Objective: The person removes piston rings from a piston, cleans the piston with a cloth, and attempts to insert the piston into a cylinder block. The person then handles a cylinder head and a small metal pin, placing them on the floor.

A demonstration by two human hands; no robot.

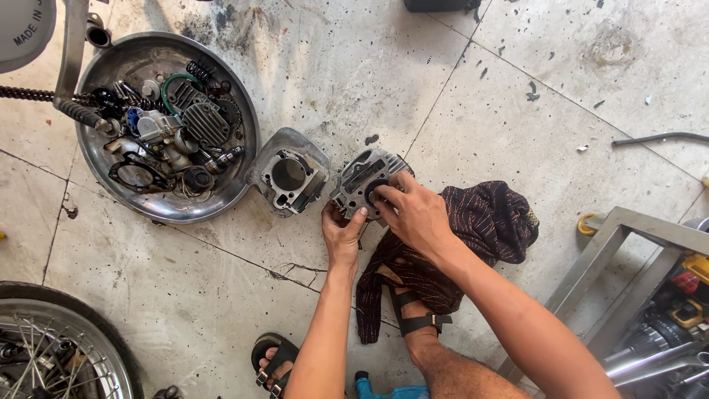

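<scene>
A grey finned engine head (362, 177) rests tilted on the concrete floor in the middle of the head view. My left hand (341, 235) grips its lower edge from below. My right hand (410, 213) lies over its right side, fingertips pressing a small round black part (377, 191) into its face. Just to the left lies a grey engine cylinder (290, 175) with a round bore, apart from both hands.
A round metal basin (240, 122) at upper left holds several engine parts, springs and gaskets. A dark patterned rag (480, 222) lies under my right forearm. A spoked wheel (52, 347) sits bottom left, a metal frame (628, 244) at right. My sandalled feet (413, 318) are below.
</scene>
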